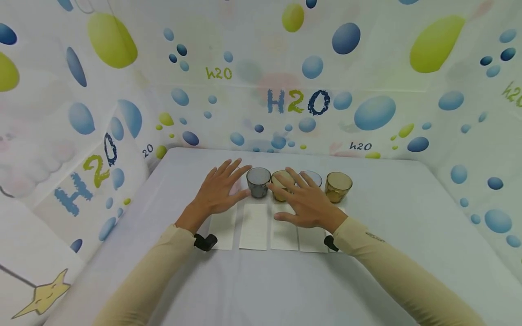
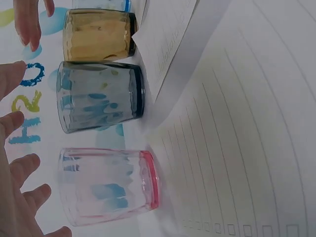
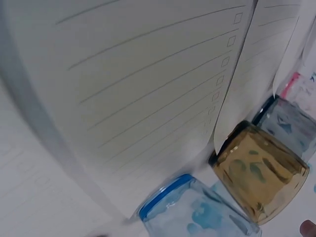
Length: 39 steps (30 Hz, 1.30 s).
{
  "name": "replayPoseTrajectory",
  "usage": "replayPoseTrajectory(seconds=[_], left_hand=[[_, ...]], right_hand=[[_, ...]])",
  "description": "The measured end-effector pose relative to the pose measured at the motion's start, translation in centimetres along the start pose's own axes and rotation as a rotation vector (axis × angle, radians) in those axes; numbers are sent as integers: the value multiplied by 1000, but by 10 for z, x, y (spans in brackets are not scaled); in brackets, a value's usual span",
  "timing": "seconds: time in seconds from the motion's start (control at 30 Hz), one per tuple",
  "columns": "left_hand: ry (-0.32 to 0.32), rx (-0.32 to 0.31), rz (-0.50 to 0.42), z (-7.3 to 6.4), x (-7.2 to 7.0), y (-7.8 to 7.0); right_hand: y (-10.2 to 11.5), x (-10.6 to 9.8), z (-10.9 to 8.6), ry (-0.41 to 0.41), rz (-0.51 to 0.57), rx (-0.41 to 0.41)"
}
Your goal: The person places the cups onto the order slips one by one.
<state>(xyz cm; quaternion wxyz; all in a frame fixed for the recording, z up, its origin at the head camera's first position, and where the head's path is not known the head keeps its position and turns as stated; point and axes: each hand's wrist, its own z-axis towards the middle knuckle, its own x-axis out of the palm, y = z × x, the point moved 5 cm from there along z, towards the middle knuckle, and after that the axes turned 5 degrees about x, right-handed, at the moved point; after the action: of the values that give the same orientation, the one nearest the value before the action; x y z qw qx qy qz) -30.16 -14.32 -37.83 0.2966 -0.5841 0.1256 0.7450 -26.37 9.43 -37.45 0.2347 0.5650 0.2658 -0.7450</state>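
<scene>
Head view: splayed fingers (image 1: 241, 172) near the coloured tumblers (image 1: 258, 181).

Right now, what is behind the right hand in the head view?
Behind the right hand, one amber glass and a blue-based clear glass show partly, with paper sheets below. The clear glass's lower part is covered there.

"H2O" lettering on the spotted backdrop (image 1: 244, 104)
Behind the worktop (image 1: 261, 290): large "H2O" (image 1: 295, 101), green "h2O" (image 1: 219, 73), dark "h2O" (image 1: 360, 146) nearest its edge; left of it: slanting "H2O" (image 1: 97, 170), "20" (image 1: 147, 151); right of it: cut-off "h20" (image 1: 513, 94).
</scene>
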Motion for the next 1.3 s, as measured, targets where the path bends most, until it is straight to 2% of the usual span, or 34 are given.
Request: replayPoseTrajectory(seconds=[0.27, 0.57, 0.9, 1.13, 1.3], left_hand=[[-25, -53, -56, -1, 2, 15], [-60, -92, -181, -4, 1, 24], [-62, -209, -316, -3, 4, 35], [-83, -224, -380, -1, 10, 38], [-125, -231, -469, -2, 10, 45]], right_hand=[[7, 5, 10, -3, 44, -1], [17, 3, 25, -14, 79, -4], [25, 10, 44, 15, 78, 21], [25, 15, 54, 53, 91, 39], [27, 14, 69, 46, 125, 46]])
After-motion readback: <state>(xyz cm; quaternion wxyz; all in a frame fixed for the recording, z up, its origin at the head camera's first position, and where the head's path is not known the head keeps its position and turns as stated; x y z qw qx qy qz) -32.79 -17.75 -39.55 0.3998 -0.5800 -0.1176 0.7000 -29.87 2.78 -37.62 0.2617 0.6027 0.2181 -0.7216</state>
